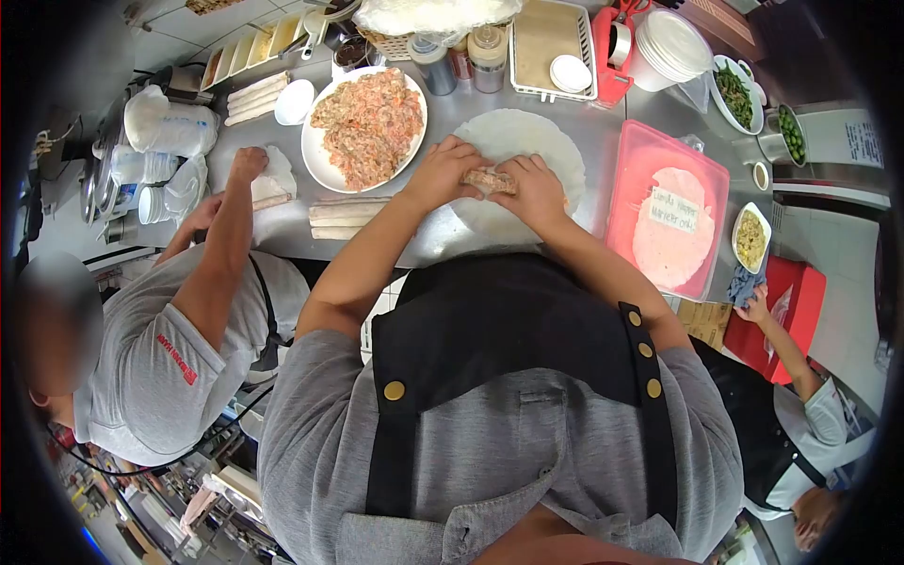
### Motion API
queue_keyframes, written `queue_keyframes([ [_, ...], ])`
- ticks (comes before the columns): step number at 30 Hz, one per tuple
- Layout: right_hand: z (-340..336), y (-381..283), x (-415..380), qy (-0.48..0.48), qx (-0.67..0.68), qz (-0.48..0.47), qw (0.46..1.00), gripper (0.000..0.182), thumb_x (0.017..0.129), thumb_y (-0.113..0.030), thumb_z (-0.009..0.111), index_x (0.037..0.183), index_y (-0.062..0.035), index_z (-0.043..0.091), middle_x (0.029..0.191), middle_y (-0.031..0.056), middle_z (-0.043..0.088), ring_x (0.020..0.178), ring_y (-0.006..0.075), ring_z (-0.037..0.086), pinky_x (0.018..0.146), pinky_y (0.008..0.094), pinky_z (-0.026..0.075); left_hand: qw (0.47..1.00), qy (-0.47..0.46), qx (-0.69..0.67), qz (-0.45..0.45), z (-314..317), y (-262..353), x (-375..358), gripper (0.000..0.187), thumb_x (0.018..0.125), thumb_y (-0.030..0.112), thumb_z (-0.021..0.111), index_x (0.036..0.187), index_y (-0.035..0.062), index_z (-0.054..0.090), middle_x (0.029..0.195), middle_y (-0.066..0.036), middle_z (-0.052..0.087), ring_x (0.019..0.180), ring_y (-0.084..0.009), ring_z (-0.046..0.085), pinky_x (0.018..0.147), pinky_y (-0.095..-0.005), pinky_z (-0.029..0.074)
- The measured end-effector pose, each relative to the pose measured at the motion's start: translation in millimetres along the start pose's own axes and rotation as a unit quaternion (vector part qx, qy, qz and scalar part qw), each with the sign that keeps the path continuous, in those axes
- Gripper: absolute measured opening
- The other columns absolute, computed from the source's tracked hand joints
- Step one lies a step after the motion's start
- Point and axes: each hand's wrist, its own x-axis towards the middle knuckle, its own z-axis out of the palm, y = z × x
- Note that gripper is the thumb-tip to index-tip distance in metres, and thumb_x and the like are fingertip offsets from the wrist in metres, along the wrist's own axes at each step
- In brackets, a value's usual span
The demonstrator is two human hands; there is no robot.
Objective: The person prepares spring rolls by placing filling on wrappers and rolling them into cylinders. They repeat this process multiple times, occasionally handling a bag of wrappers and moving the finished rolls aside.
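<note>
A short log of ground meat filling [488, 180] lies above round, translucent white wrappers [556, 146] on the steel counter. My left hand [450, 171] has its fingers curled against the left end of the filling. At the right end, my right hand [534, 188] presses in with bent fingers. Both palms face down, and the fingertips partly hide the filling. Up and left of my hands stands a white plate [308, 155] heaped with orange-brown meat mixture [367, 122]. Several pale rolled wrappers [344, 218] lie side by side near my left forearm.
To the left, a co-worker's hands [250, 164] work at another wrapper [275, 179]. A pink lidded container [626, 179] with a handwritten label stands on the right. Sauce bottles [487, 61] and a white basket [551, 47] line the back. Another person's hand [753, 306] holds a blue cloth.
</note>
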Motion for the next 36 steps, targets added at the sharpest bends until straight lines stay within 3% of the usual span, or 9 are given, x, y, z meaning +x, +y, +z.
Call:
queue_keyframes([
  [5, 10.9, 8.4, 2.7, -0.053, -0.003, -0.022, 0.998, 0.044, 0.069, -0.036, 0.089, 0.106, -0.0178, 0.076, 0.101, -0.0024, 0.067, 0.103, 0.0232, 0.06, 0.085, 0.0381, 0.053, 1.0, -0.007, -0.018, -0.004, 7.4, -16.4, -6.2, 0.045, 0.067, 0.022, 0.089, 0.11, 0.0158, 0.079, 0.11, 0.002, 0.069, 0.113, -0.0256, 0.057, 0.101, -0.0396, 0.048],
  [7, -5.6, 1.1, -1.5, 0.047, 0.0, -0.021, 0.999, 0.039, 0.074, -0.032, 0.087, 0.108, -0.015, 0.077, 0.103, -0.0006, 0.067, 0.1, 0.0254, 0.059, 0.087, 0.0381, 0.051, 0.998, 0.027, -0.057, 0.014, -0.2, -13.5, -9.2, 0.045, 0.067, 0.019, 0.089, 0.11, 0.0144, 0.078, 0.113, 0.0, 0.068, 0.113, -0.0271, 0.057, 0.101, -0.0392, 0.048],
  [11, -19.1, 14.7, -17.6, 0.03, -0.045, 0.011, 0.998, 0.042, 0.072, -0.032, 0.087, 0.107, -0.0133, 0.077, 0.101, -0.001, 0.068, 0.103, 0.0247, 0.06, 0.087, 0.0389, 0.051, 0.998, 0.046, -0.049, -0.006, 2.6, -20.3, -14.8, 0.045, 0.068, 0.018, 0.089, 0.112, 0.0136, 0.078, 0.114, -0.002, 0.068, 0.114, -0.0277, 0.056, 0.102, -0.0399, 0.048],
  [14, -10.2, 29.9, -28.5, -0.01, -0.035, 0.005, 0.999, 0.042, 0.072, -0.031, 0.087, 0.109, -0.0131, 0.077, 0.102, -0.0004, 0.068, 0.102, 0.0248, 0.059, 0.086, 0.0386, 0.05, 0.999, -0.023, -0.017, -0.022, 3.7, -21.6, -13.7, 0.048, 0.068, 0.022, 0.089, 0.114, 0.0148, 0.077, 0.118, -0.004, 0.066, 0.117, -0.0278, 0.055, 0.101, -0.0398, 0.048],
  [19, -14.9, 13.8, -22.7, 0.086, 0.005, -0.004, 0.996, 0.021, 0.077, -0.025, 0.084, 0.093, -0.0136, 0.077, 0.093, -0.0023, 0.068, 0.094, 0.0237, 0.058, 0.083, 0.0394, 0.05, 0.998, 0.042, 0.043, -0.009, -6.8, 32.9, 1.1, 0.045, 0.069, 0.033, 0.088, 0.11, 0.0181, 0.077, 0.118, 0.0, 0.065, 0.116, -0.0246, 0.054, 0.099, -0.0422, 0.043],
  [22, -11.0, 21.5, -23.2, 0.052, 0.046, -0.029, 0.997, 0.019, 0.076, -0.023, 0.084, 0.089, -0.0135, 0.075, 0.092, -0.001, 0.067, 0.09, 0.0247, 0.059, 0.08, 0.038, 0.051, 0.998, -0.015, 0.044, 0.046, 14.6, 35.6, 15.6, 0.049, 0.068, 0.035, 0.088, 0.113, 0.02, 0.076, 0.119, 0.002, 0.064, 0.117, -0.023, 0.054, 0.099, -0.0427, 0.04],
  [29, -16.2, 30.1, -28.1, 0.015, 0.02, -0.008, 1.0, 0.022, 0.075, -0.024, 0.085, 0.09, -0.0127, 0.073, 0.091, -0.0012, 0.067, 0.09, 0.0243, 0.059, 0.08, 0.0384, 0.052, 0.998, -0.054, 0.037, 0.011, 11.3, 24.2, 9.9, 0.043, 0.071, 0.037, 0.086, 0.111, 0.0232, 0.077, 0.108, 0.008, 0.066, 0.115, -0.0184, 0.055, 0.096, -0.0421, 0.04],
  [31, -23.4, 21.4, -27.1, 0.066, 0.059, 0.003, 0.996, 0.021, 0.075, -0.026, 0.085, 0.089, -0.0135, 0.075, 0.091, -0.0018, 0.067, 0.091, 0.0234, 0.058, 0.081, 0.039, 0.051, 0.996, 0.085, -0.013, 0.028, 6.5, 27.4, 3.2, 0.037, 0.073, 0.036, 0.086, 0.107, 0.0234, 0.079, 0.104, 0.011, 0.067, 0.111, -0.0172, 0.056, 0.095, -0.0416, 0.039],
  [36, -7.7, 20.6, -21.8, 0.027, 0.02, -0.003, 0.999, 0.034, 0.072, -0.032, 0.088, 0.1, -0.0151, 0.078, 0.097, -0.0011, 0.067, 0.097, 0.0245, 0.059, 0.084, 0.0385, 0.052, 1.0, -0.015, 0.024, -0.003, 12.7, 11.7, 2.9, 0.041, 0.072, 0.036, 0.086, 0.111, 0.0239, 0.078, 0.107, 0.01, 0.069, 0.112, -0.0185, 0.056, 0.094, -0.0409, 0.039],
])
